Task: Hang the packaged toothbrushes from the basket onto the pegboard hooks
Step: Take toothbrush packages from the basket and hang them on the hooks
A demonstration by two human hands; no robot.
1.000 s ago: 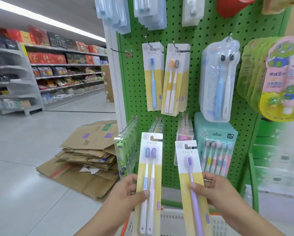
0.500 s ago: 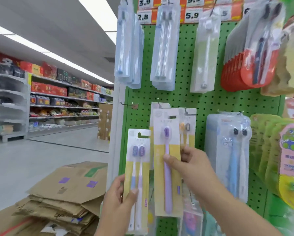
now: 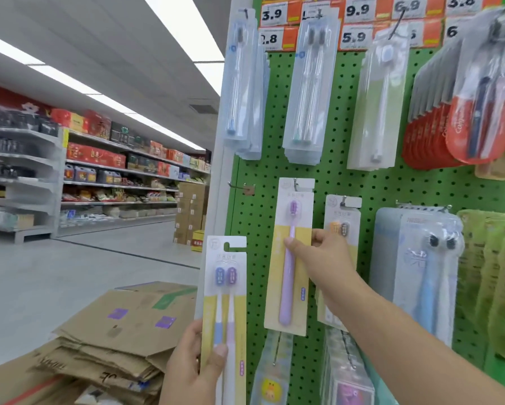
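My right hand (image 3: 322, 258) pinches a single purple toothbrush pack (image 3: 289, 276) by its middle. The pack's top slot sits at a pegboard hook (image 3: 296, 184) on the green pegboard (image 3: 371, 188). My left hand (image 3: 192, 366) grips the lower end of a twin pack with a blue and a pink toothbrush (image 3: 223, 302), held upright to the left of the board, below an empty hook (image 3: 241, 187). A twin pack with orange and grey brushes (image 3: 343, 226) hangs just right of the purple one. The basket is out of sight.
Clear toothbrush packs (image 3: 309, 92) and red-backed packs (image 3: 464, 112) hang along the top row under price tags. A large blister pack (image 3: 417, 273) and green packs (image 3: 496, 282) hang at right. Flattened cardboard boxes (image 3: 113, 340) lie on the floor at lower left. Stocked shelves (image 3: 113, 176) line the aisle.
Both hands rose from low in front of the board. My right hand carried the purple pack up to the hook; my left hand lifted the twin pack beside the board.
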